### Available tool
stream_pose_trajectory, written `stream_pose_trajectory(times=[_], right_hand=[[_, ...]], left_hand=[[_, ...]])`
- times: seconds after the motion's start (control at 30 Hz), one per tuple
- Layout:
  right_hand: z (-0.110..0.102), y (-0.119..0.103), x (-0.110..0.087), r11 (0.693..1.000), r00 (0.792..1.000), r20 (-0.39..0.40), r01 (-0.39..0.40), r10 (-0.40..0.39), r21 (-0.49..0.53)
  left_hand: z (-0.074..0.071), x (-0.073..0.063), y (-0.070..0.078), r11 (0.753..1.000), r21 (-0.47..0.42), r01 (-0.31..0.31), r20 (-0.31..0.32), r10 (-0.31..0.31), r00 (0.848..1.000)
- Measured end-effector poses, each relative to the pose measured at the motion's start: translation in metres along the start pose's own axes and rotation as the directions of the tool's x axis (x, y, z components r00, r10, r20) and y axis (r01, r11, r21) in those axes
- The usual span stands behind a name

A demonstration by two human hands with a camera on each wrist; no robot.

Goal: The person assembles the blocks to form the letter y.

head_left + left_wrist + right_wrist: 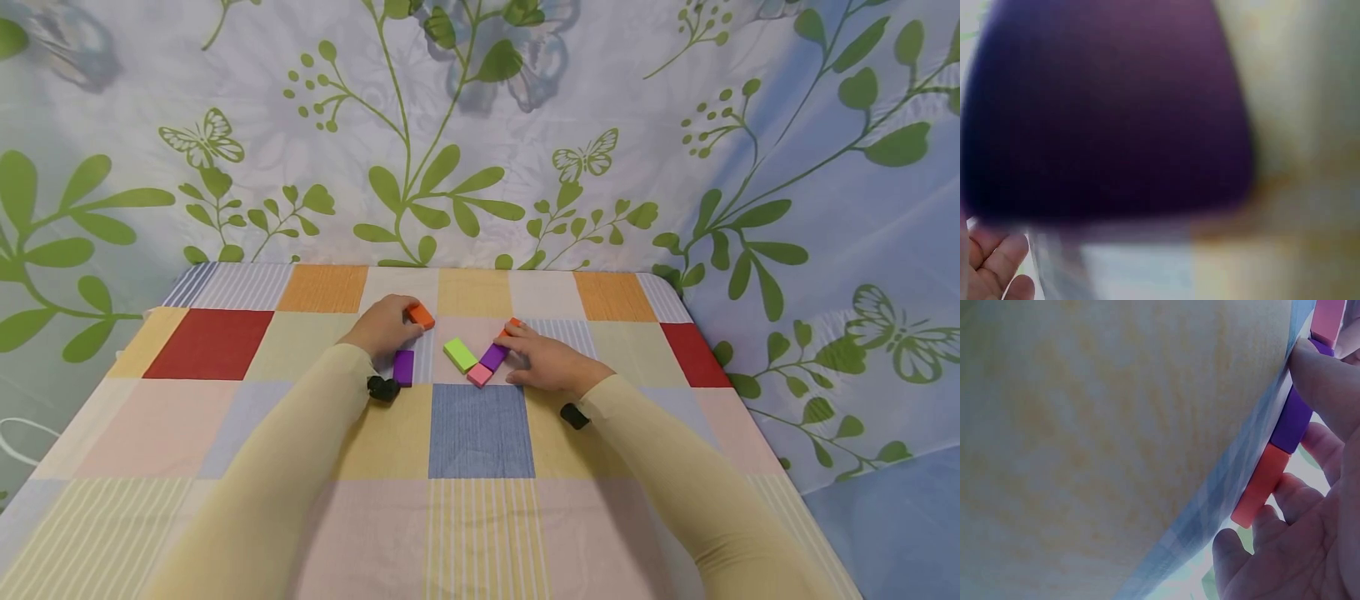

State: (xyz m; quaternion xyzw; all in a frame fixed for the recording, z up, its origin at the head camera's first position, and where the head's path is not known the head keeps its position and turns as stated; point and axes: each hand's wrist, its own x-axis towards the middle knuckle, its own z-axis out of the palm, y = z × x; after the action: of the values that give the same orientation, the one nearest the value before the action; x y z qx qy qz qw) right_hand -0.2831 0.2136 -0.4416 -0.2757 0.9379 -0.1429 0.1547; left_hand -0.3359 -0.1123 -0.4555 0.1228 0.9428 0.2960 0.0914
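My left hand [386, 323] pinches an orange block [422, 317] by its left end, thumb on the near side. Just below that hand lies a purple block [403, 367], which fills much of the left wrist view and hides most of the hand there. A lime block [460, 355], a pink block [480, 375], a second purple block [493, 357] and a second orange block [1263, 484] form a V. My right hand [551, 360] rests along the V's right arm. Its fingertips touch the orange block, and its thumb overlaps the purple one in the right wrist view.
A patchwork cloth [480, 433] covers the table. Behind it hangs a leaf-print curtain [465, 133], which also runs along the right side. Black wrist devices [384, 389] sit at both cuffs. A white cable [22, 442] loops at the far left.
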Motion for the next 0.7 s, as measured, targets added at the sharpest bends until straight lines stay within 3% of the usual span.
stream_pose_trajectory(times=[0.7], right_hand=[[0.0, 0.0, 0.0, 1.0, 1.0, 0.005, -0.011, 0.011, 0.008]], left_hand=[[0.013, -0.001, 0.013, 0.999, -0.035, -0.038, 0.043, 0.04, 0.998]])
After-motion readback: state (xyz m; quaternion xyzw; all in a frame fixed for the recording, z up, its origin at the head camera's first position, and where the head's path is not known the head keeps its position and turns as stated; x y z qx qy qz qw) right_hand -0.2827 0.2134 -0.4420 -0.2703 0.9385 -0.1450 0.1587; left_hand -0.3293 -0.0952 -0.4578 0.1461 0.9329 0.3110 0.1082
